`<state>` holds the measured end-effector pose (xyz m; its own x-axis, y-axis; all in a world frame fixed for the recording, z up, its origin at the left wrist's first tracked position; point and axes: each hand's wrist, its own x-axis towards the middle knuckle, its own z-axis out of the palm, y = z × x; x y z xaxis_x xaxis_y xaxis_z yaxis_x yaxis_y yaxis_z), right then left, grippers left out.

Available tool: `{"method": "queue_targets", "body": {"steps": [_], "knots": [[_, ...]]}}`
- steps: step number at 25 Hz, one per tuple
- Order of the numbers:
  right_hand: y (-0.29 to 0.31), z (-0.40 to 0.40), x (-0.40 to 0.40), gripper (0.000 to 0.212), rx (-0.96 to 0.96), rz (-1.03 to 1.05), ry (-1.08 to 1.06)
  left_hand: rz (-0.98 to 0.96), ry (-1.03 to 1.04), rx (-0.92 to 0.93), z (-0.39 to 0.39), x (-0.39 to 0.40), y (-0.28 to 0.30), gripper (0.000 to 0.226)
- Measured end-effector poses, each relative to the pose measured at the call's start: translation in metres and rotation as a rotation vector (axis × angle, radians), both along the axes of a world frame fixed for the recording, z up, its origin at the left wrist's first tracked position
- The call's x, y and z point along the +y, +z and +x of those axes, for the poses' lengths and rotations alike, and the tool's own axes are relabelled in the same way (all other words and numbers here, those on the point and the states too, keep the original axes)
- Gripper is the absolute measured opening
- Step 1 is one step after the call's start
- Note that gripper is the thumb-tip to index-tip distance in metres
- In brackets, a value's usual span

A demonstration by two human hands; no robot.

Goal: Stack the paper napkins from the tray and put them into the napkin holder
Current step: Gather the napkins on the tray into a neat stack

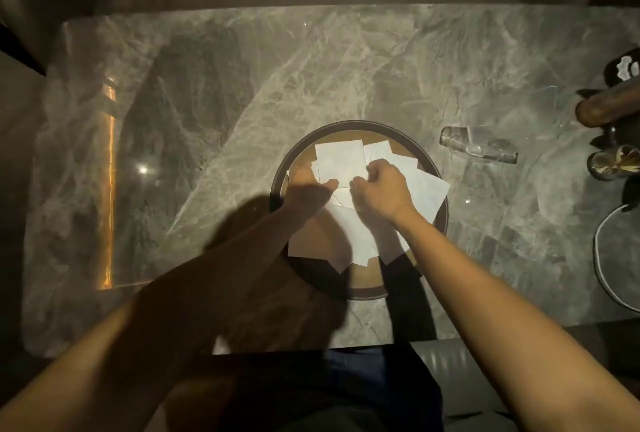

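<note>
From the head camera, a round dark tray (360,288) sits on a grey stone tabletop (242,92), close to the person. White paper napkins (341,163) lie spread out inside the tray, some on top of others. Both hands are over the tray, close together. The left hand (308,189) is in shadow and its thumb presses on the near edge of a napkin. The right hand (382,187) has curled fingers that pinch a napkin. A clear glass bottle (479,145) lies on its side to the right of the tray. No writing can be read on anything.
</note>
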<state>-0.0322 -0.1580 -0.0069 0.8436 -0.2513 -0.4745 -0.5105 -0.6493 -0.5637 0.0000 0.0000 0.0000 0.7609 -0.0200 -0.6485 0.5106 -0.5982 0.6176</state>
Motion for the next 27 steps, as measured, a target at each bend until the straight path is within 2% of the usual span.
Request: {"method": "queue_targets", "body": {"steps": [2, 5, 7, 10, 11, 15, 17, 20, 24, 27], "knots": [[-0.004, 0.007, -0.001, 0.030, 0.002, 0.059, -0.138, -0.053, 0.083, 0.059, 0.005, -0.002, 0.002, 0.058], [-0.010, 0.015, 0.002, 0.048, 0.081, 0.152, -0.246, -0.056, 0.229, 0.028, 0.009, -0.004, -0.007, 0.056], [-0.012, 0.020, 0.003, 0.045, 0.109, 0.184, -0.284, -0.059, 0.279, 0.063, 0.012, -0.007, -0.011, 0.057], [-0.017, 0.022, 0.006, 0.023, 0.088, 0.165, -0.278, -0.077, 0.204, 0.027, 0.013, -0.013, -0.018, 0.033], [-0.017, 0.023, 0.007, 0.019, 0.082, 0.165, -0.280, -0.092, 0.204, 0.012, 0.014, -0.014, -0.019, 0.032], [-0.013, 0.023, 0.006, 0.017, 0.075, 0.213, -0.346, -0.080, 0.214, -0.026, 0.013, -0.015, -0.013, 0.023], [-0.011, 0.023, 0.004, 0.010, 0.051, 0.233, -0.370, -0.059, 0.203, -0.118, 0.014, -0.013, -0.009, 0.019], [-0.006, 0.019, 0.002, 0.017, 0.011, 0.281, -0.389, -0.081, 0.160, -0.199, 0.015, -0.010, 0.000, 0.018], [0.010, 0.010, -0.005, 0.023, 0.000, 0.528, -0.417, -0.392, 0.246, 0.092, 0.013, -0.005, 0.016, 0.021], [0.014, -0.001, -0.012, 0.031, 0.066, 0.694, -0.400, -0.431, 0.196, 0.168, 0.003, -0.001, 0.022, 0.026]]}}
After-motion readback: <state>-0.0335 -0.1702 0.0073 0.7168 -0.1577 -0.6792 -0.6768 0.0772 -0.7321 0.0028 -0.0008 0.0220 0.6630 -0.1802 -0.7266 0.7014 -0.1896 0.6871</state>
